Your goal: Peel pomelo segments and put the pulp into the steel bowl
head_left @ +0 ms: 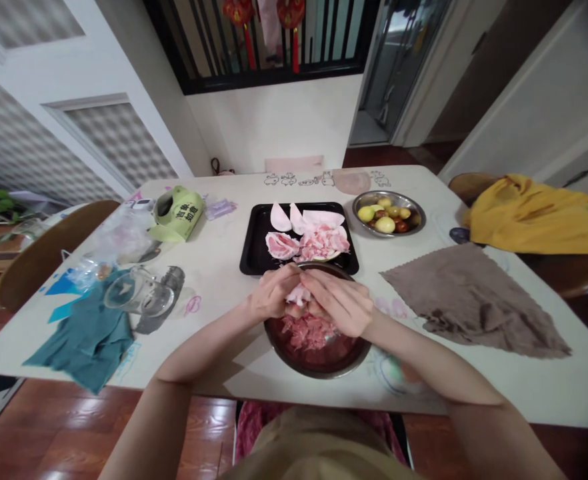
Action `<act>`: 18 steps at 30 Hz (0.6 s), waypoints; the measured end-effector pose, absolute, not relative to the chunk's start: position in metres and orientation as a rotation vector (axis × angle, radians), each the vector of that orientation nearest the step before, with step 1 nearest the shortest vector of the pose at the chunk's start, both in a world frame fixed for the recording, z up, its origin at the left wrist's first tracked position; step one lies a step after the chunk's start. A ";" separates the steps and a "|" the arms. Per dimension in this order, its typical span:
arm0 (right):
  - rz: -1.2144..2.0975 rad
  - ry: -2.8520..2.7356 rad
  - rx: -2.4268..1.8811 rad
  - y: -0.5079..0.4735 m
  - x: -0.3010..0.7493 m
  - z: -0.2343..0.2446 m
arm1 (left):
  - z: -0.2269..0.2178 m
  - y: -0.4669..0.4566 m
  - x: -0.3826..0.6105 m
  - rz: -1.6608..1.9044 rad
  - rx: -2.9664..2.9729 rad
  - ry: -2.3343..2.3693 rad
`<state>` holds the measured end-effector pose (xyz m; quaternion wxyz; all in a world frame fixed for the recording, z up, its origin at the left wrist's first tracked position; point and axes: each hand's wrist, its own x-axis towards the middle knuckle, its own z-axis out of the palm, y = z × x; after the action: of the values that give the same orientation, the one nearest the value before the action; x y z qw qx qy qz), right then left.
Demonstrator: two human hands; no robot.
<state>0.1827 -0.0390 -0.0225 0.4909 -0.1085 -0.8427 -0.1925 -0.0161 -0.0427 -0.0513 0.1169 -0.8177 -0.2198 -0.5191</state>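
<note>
My left hand (275, 291) and my right hand (341, 300) meet over a steel bowl (319, 371), both closed around a pale pink piece of pomelo (299, 294). Fingers hide part of that piece. Loose red pomelo flesh (310, 331) fills the bowl under my hands. Just beyond stands a black tray (251, 250). On it lie thick white rind wedges (281, 218), a pomelo chunk (281, 245) with pale membrane and a heap of pinkish membrane scraps (323, 241).
A steel bowl of fruit (419, 219) sits behind on the right, near a brown cloth (467, 293). At left are a glass pitcher (139, 293), a teal cloth (91, 340) and a green bag (181, 212). A yellow cloth (534, 217) drapes a chair at right.
</note>
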 end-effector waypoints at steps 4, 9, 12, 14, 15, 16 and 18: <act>-0.335 -2.063 -0.318 -0.038 0.182 -0.023 | -0.054 -0.036 -0.013 -1.626 -2.347 -0.599; -0.159 -1.974 -0.278 -0.029 0.176 -0.025 | -0.060 -0.026 -0.013 -1.680 -2.289 -0.621; -0.104 -1.954 -0.222 -0.024 0.176 -0.026 | -0.063 -0.023 -0.015 -1.673 -2.286 -0.610; -0.082 -1.943 -0.201 -0.023 0.176 -0.026 | -0.064 -0.022 -0.016 -1.664 -2.279 -0.607; -0.074 -1.942 -0.201 -0.023 0.176 -0.026 | -0.063 -0.022 -0.016 -1.661 -2.274 -0.609; -0.072 -1.947 -0.212 -0.023 0.176 -0.025 | -0.062 -0.022 -0.016 -1.654 -2.270 -0.617; -0.102 -1.965 -0.268 -0.025 0.175 -0.024 | -0.057 -0.022 -0.017 -1.614 -2.278 -0.650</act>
<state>0.1747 -0.0245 -0.0243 0.5464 -0.1130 -0.8288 -0.0430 -0.0172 -0.0222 -0.0575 0.1371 -0.7873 -0.2247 -0.5576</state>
